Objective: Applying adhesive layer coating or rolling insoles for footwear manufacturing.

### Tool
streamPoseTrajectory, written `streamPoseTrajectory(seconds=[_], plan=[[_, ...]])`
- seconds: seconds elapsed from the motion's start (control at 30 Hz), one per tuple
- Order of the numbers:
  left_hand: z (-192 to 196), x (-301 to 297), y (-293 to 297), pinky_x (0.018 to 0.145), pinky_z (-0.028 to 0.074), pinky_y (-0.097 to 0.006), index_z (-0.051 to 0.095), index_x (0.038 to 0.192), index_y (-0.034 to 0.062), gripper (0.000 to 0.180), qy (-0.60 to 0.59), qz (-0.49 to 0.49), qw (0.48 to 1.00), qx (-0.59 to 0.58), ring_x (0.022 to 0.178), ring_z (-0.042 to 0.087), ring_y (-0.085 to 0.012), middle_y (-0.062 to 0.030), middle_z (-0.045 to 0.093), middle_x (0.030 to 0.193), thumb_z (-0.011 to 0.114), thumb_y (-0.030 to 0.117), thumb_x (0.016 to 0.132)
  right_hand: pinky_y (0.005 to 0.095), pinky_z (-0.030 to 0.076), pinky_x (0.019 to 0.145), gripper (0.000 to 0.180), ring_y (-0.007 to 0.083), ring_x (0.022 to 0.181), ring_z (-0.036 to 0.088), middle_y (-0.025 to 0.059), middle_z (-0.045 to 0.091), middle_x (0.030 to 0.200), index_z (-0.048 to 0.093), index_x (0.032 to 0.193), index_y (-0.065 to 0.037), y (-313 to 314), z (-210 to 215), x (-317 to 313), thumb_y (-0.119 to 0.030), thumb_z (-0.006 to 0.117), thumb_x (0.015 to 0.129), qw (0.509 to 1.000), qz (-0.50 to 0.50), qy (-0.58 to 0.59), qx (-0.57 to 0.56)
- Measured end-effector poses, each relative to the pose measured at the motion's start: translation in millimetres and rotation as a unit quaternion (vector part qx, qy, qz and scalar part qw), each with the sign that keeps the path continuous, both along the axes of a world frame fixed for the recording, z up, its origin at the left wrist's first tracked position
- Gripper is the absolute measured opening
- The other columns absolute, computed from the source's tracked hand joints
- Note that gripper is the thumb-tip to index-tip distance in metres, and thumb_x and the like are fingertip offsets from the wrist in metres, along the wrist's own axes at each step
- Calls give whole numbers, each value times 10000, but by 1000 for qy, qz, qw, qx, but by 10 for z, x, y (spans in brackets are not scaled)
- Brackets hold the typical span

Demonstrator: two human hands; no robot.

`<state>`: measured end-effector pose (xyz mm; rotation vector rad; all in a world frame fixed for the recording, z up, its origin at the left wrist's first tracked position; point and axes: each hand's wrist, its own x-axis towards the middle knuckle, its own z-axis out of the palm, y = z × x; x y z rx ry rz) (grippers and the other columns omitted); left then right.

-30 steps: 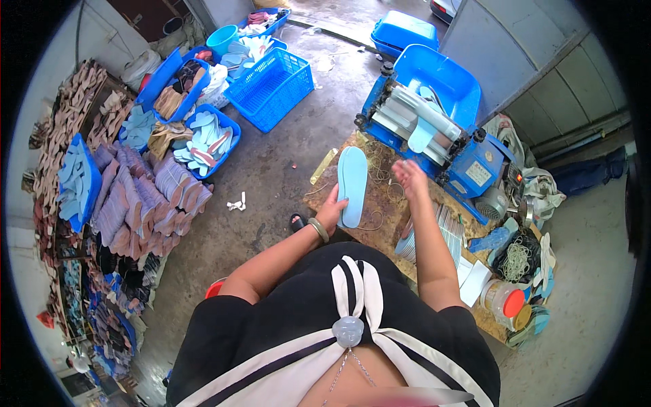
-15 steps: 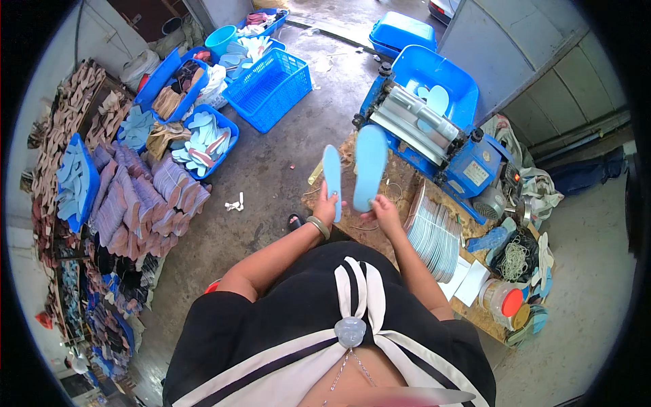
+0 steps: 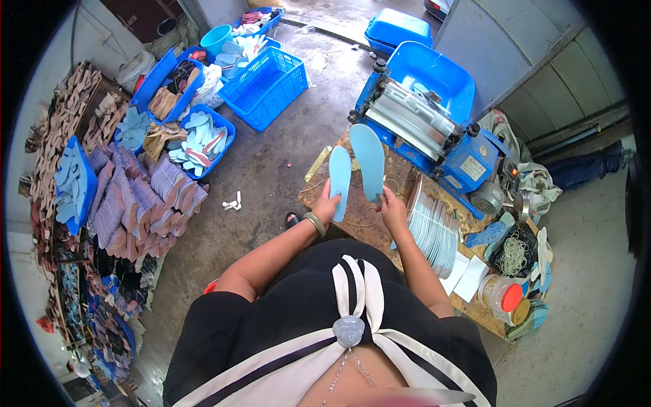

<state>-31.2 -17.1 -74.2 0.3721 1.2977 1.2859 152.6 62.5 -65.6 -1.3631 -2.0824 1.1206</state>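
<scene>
My left hand [image 3: 327, 205] is closed round the heel end of a light blue insole [image 3: 341, 178], held upright in front of me. To its right, my right hand [image 3: 392, 209] pinches the lower end of a second light blue insole [image 3: 368, 157], which leans to the left. The two insoles stand side by side above the wooden table [image 3: 325, 197]. Beside my right forearm, a long row of thin insoles [image 3: 434, 230] is packed on edge on the table. Fingertips behind both insoles are partly hidden.
A blue roller machine [image 3: 420, 122] stands at the table's far side, with a blue tub [image 3: 444, 68] behind it. A red-lidded jar [image 3: 502, 293] and white cards [image 3: 469, 278] lie at right. Blue crates [image 3: 263, 88] and stacked insoles [image 3: 139, 203] fill the left.
The insole in my left hand has turned from nearly edge-on to show its broad face. The right insole has tilted leftward. Fewer pieces show in the tub behind the machine.
</scene>
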Motion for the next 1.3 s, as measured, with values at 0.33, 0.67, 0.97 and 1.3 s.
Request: streamPoseTrajectory(seconds=[0.33,0.67,0.97,1.3], plan=[[-35,-14,-19,684,500,-341,208,1376,158,592,-39,-72,996,34,779,599,-223,-107,519,1111,444,21,850,179,445,492,236,100,585,606,62,637,785,550,1068,-22,309,-153,11,-139,451,888,907,-98,265,-314],[62,1,-79,699,493,-348,201,1379,153,607,-32,-92,995,-23,820,597,-231,-116,508,1134,456,20,845,178,455,472,217,121,627,618,65,621,818,532,1059,-31,1300,-131,-15,-138,448,889,848,-179,339,-366],[8,-505,-264,708,491,-340,228,1368,137,552,-46,-48,998,-5,822,594,-224,-102,512,1128,436,42,865,235,480,516,277,160,679,626,116,636,887,506,1004,-32,878,-378,-359,-281,445,898,830,-178,379,-368],[-260,-1893,-173,723,492,-348,229,1350,131,491,-55,-46,996,59,898,550,-188,-82,490,1144,408,97,894,222,475,561,266,110,692,587,37,601,842,519,1077,-48,-422,-374,-2159,-183,547,849,815,76,279,-502]])
